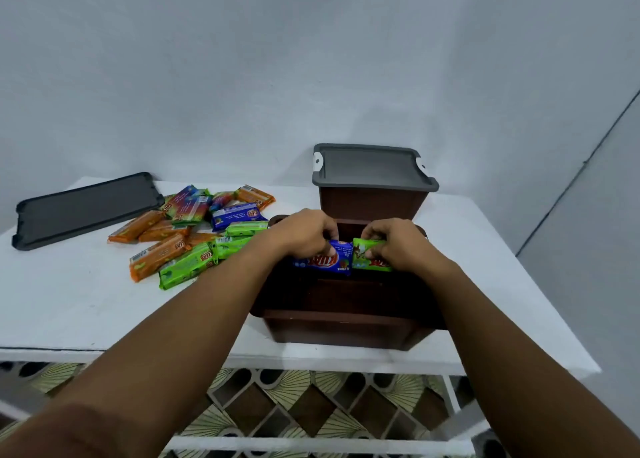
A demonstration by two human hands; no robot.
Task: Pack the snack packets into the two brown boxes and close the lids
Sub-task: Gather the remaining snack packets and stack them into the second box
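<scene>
An open brown box (339, 326) stands at the table's front edge. Over its opening my left hand (304, 232) grips a blue snack packet (329, 260). Beside it my right hand (398, 241) grips a green snack packet (369, 258). The two packets touch end to end. Behind this box stands a second brown box (372, 201) with a grey lid (372, 168) on top. A pile of orange, green and blue snack packets (194, 229) lies on the table left of the open box.
A loose dark grey lid (86, 208) lies flat at the table's far left. The white table (69, 302) stands against a pale wall. Patterned floor tiles (294, 398) show under the table's front edge.
</scene>
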